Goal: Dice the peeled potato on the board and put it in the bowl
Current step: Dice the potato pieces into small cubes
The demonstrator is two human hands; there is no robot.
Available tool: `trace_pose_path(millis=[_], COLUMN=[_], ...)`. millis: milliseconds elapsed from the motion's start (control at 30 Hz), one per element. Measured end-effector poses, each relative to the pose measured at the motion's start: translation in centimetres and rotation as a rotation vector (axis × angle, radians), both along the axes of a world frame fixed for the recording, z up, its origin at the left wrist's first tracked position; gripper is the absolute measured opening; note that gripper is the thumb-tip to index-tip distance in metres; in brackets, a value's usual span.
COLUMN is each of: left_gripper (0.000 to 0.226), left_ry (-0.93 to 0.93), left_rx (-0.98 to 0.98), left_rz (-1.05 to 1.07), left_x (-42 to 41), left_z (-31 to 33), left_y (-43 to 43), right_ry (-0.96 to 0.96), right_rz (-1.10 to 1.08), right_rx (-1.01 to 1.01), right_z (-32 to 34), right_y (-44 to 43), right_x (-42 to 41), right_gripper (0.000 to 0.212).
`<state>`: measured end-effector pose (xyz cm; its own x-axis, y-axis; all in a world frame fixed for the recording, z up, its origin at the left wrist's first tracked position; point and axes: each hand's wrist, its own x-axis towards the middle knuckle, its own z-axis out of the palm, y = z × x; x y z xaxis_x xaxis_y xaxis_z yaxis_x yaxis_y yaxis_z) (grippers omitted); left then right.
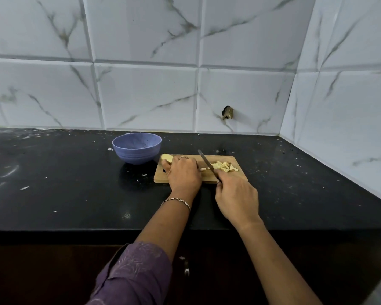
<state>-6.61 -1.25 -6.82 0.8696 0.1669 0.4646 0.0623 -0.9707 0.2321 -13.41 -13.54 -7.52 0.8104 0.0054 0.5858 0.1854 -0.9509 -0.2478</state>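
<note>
Left hand (183,173) is clamped over the uncut potato (167,157) at the left end of the board (208,178), fingers (180,161) curled onto it. Only the stub nearest the bowl shows.
Right hand (237,195) has its fingers wrapped round the handle of the knife (205,161). The blade is angled across the board, just right of the left knuckles.
Diced pieces (225,167) are heaped on the right half of the board, with one loose strip beside the blade.
The bowl (136,148) sits on the desk (64,183) just off the board's far left corner. No potato is visible in it. Judged stage: dicing partway done, transfer not started.

Risks:
- The blade is very close to the left fingers. A wet potato slipping under the grip would likely put a knuckle in its path.
- The heap sits near the board's right edge, so a sideways scrape could push cubes onto the desk.
- The desk looks glossy, so the board may skid under cutting pressure.
- The bowl is left and the heap is right, with the left hand and the rest of the potato between them. A sweep across could catch on them.

Around:
- White flecks (24,187) are scattered on the desk, so any dropped pieces would land in them.
- The tiled wall (145,93) behind has a chipped hole (227,112).
- There is a bracelet (176,200) on the left wrist and a purple sleeve (132,274) lower down.
</note>
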Motion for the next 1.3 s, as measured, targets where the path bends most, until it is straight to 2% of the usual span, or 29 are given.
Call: trace_pose_path(millis=[200,1033,1300], left_gripper=[0.026,0.022,0.021], left_ry=[0.007,-0.007,-0.009], left_rx=[-0.012,-0.033,-0.051], left_rz=[0.009,0.001,-0.014], left_x=[-0.21,0.10,-0.04], left_z=[0.18,0.01,0.07], left_y=[0.10,0.01,0.03], right_ry=[0.019,0.048,0.032], right_rz=[0.000,0.070,0.021], right_rx=[0.079,-0.105,-0.067], right_z=[0.32,0.05,-0.25], right_y=[-0.24,0.04,0.20], right_x=[-0.25,0.09,0.26], right_gripper=[0.037,0.036,0.034])
